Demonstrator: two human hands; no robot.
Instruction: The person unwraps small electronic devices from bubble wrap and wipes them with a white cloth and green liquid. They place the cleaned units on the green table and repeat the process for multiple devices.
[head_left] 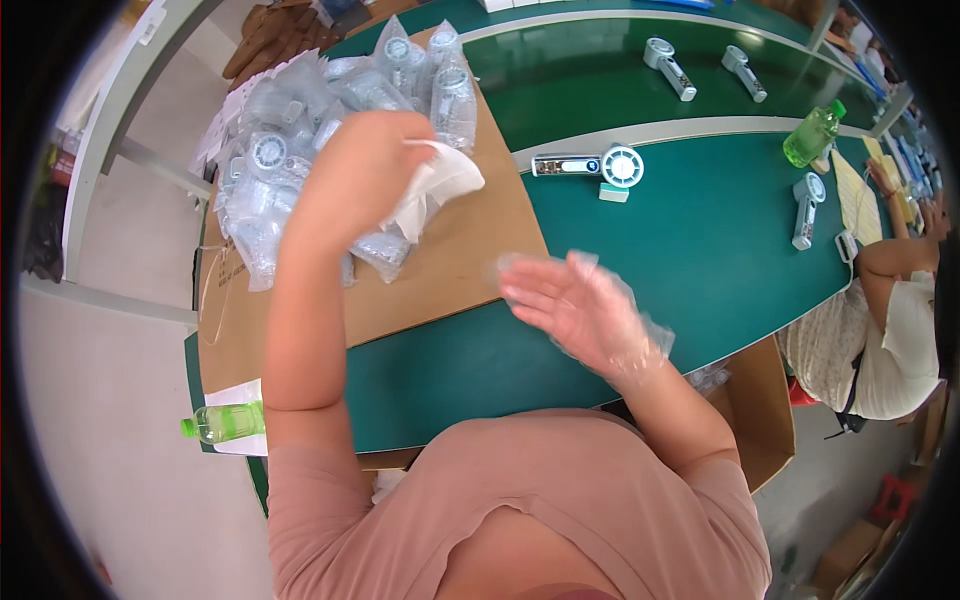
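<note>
My left hand (375, 165) is closed on a white cloth (440, 188), perhaps a wipe, above a pile of clear bags (262, 205). Handheld fans show inside several of those bags. Over the front of the green table, my right hand (580, 305) is held flat, fingers stretched out, with nothing in it. A loose clear plastic glove (650, 340) covers that hand. Beyond it lies a silver-blue handheld fan (575, 165) with a round white head, and a small white and teal block (613, 193) beside it.
A flat cardboard sheet (470, 270) lies under the bags. One green bottle (228, 422) rests at the table's left corner, another bottle (812, 135) at the right. More fans (672, 72) lie farther back. A co-worker (880, 320) sits at right; an open cardboard box (762, 410) stands below the table edge.
</note>
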